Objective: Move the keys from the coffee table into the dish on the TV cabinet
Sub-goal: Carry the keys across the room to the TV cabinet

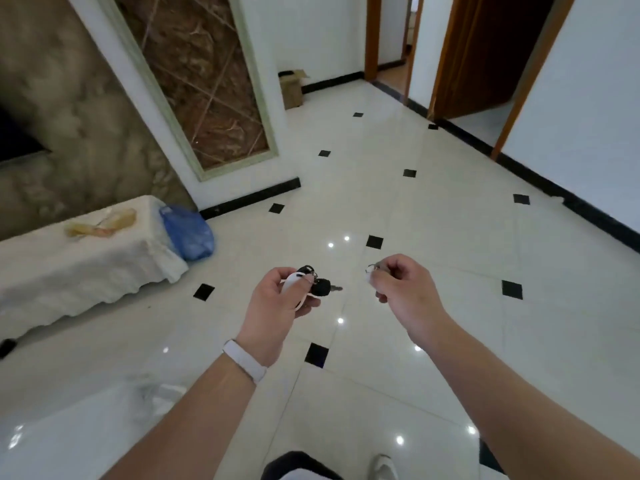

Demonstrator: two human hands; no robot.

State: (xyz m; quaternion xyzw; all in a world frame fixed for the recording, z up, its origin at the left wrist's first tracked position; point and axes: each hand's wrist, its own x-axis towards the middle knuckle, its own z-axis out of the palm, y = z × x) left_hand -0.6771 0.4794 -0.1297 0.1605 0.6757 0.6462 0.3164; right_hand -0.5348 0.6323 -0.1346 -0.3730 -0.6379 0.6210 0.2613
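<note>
I had keys in both hands over the tiled floor [433, 216]: my left hand [277, 299] was curled round the black-and-white bunch of keys [313, 284], my right hand [398, 285] pinched a small key ring [372, 268]. So this looked like the carrying leg, pickup done. No dish in sight; the cloth-covered cabinet [69, 268] sat off to my left. Next, I reckoned, I'd need to turn left, find the dish, and let go above it.

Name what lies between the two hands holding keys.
Nothing: the head view shows only bare tiled floor behind the gap between left hand and right hand.
</note>
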